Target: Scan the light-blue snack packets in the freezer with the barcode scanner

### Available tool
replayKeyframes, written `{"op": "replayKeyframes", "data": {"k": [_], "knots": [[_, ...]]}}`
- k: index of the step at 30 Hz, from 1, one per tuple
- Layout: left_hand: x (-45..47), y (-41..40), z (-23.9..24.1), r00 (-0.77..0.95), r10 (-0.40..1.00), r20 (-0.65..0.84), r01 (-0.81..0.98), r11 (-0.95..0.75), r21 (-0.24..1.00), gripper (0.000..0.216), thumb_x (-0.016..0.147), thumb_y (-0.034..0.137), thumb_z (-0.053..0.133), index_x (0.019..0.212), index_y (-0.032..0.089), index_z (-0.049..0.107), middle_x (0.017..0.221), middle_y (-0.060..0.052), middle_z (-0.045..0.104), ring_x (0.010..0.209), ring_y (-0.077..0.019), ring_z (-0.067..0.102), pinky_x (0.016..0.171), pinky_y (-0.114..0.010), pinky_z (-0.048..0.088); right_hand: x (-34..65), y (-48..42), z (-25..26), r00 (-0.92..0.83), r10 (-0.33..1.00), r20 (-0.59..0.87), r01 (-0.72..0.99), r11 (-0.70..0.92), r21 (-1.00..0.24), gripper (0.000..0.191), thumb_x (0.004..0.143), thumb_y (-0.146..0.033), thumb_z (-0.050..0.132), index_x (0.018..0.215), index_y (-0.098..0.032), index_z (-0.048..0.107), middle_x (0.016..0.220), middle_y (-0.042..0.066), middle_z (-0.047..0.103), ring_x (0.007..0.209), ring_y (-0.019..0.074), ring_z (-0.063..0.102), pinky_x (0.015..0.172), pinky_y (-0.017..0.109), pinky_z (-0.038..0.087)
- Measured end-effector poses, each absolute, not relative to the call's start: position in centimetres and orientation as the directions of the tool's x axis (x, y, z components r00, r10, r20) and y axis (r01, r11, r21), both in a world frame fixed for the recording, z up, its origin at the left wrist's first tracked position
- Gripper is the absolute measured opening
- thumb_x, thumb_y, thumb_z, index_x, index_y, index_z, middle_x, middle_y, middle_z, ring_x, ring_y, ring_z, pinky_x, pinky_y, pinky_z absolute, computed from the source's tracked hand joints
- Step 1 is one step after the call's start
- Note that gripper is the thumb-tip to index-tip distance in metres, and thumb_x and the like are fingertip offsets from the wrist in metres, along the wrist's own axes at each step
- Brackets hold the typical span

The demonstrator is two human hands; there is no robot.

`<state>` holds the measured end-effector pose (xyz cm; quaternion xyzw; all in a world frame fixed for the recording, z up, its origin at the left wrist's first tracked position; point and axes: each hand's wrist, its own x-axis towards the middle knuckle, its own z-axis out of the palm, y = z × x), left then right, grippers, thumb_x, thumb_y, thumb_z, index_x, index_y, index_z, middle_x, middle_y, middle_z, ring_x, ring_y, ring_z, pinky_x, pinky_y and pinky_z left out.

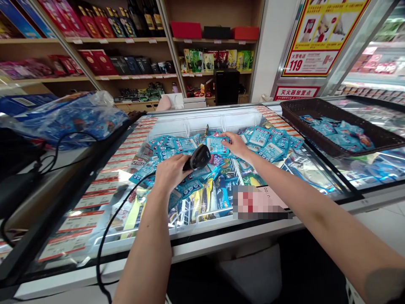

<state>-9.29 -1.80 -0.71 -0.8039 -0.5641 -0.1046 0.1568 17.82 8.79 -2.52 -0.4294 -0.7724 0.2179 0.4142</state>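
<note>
My left hand (172,169) is wrapped round the handle of a black corded barcode scanner (201,157), whose head points to the right. Between the thumb and fingers of my right hand (234,144) is a small blue packet (217,145), its pale printed label facing me. The scanner head sits just below and left of that packet. Many similar blue packets (261,136) lie in loose heaps on the glass top of a chest freezer (177,249), on both sides of my hands. Yellow and blue packages (207,192) show through the glass beneath.
A dark brown basket (343,154) with more blue packets stands at the right. Plastic-wrapped goods (85,112) lie at the left, near the scanner's black cable (100,257). Price labels (103,198) line the freezer's left side. Stocked shelves (123,76) rise behind.
</note>
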Motion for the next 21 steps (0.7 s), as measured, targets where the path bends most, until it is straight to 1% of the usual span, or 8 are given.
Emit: {"op": "replayKeyframes", "data": {"k": [5, 11, 17, 21], "knots": [[-9.14, -1.69, -0.79, 0.347, 0.876, 0.335, 0.938, -0.317, -0.142, 0.036, 0.085, 0.044, 0.058, 0.115, 0.025, 0.060, 0.107, -0.005, 0.069, 0.096, -0.0268, 0.066, 0.063, -0.032, 0.040, 17.64, 8.59, -2.30, -0.292, 0.850, 0.438, 0.499, 0.526, -0.689, 0.038, 0.080, -0.025, 0.053, 0.114, -0.017, 0.067, 0.066, -0.003, 0.055, 0.057, 0.0128, 0.043, 0.068, 0.028, 0.038], [-9.05, -1.67, -0.81, 0.367, 0.870, 0.330, 0.930, -0.340, -0.140, 0.035, 0.085, 0.042, 0.057, 0.114, 0.024, 0.061, 0.106, -0.007, 0.069, 0.098, -0.0269, 0.065, 0.067, -0.032, 0.042, 17.80, 8.76, -2.09, -0.263, 0.861, 0.435, 0.556, 0.504, -0.661, 0.036, 0.080, -0.025, 0.053, 0.112, -0.019, 0.068, 0.065, -0.002, 0.057, 0.061, 0.0159, 0.048, 0.073, 0.031, 0.042], [-8.87, -1.74, -0.74, 0.376, 0.871, 0.316, 0.927, -0.354, -0.128, 0.036, 0.084, 0.040, 0.059, 0.116, 0.023, 0.061, 0.105, -0.008, 0.069, 0.100, -0.0276, 0.065, 0.069, -0.032, 0.044, 17.86, 9.09, -2.45, -0.269, 0.860, 0.433, 0.572, 0.504, -0.647, 0.038, 0.080, -0.026, 0.052, 0.114, -0.018, 0.067, 0.077, 0.001, 0.064, 0.069, 0.0184, 0.053, 0.078, 0.034, 0.044], [-9.00, -1.79, -0.71, 0.357, 0.866, 0.350, 0.934, -0.339, -0.112, 0.037, 0.085, 0.039, 0.058, 0.118, 0.024, 0.060, 0.110, -0.007, 0.069, 0.101, -0.0274, 0.064, 0.071, -0.033, 0.044, 17.94, 9.26, -2.62, -0.253, 0.866, 0.432, 0.579, 0.493, -0.649, 0.038, 0.083, -0.026, 0.051, 0.117, -0.016, 0.065, 0.086, 0.005, 0.066, 0.077, 0.0209, 0.057, 0.082, 0.037, 0.044]]}}
